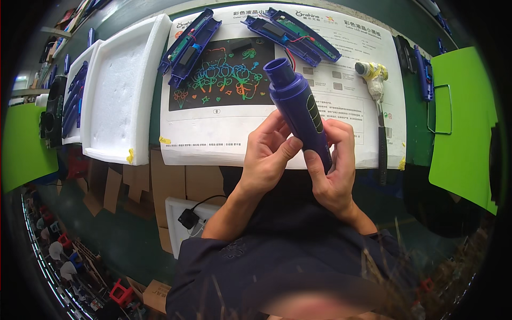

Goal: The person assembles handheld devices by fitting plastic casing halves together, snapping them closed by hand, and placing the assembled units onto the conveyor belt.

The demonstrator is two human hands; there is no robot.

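Observation:
Both my hands hold a dark blue plastic tube-shaped housing (298,104) above the near part of the white printed sheet. Its narrower, hollow-looking end points up and away from me, and a dark oval panel with light outlines shows on its right side. My left hand (268,154) grips the lower left side, thumb across the front. The right hand (336,165) wraps the lower right side, with its thumb near the bottom end. Beyond lie opened blue housing halves (192,48) with green circuit boards and red wires, and more opened halves (296,37) further right.
A hammer (376,90) with a wrapped head lies on the printed sheet (213,133) at right. White foam trays (120,90) stand at left, one holding blue parts. Green chair-like panels (461,122) flank the table. Cardboard (186,186) and a black plug adapter (188,218) sit below its front edge.

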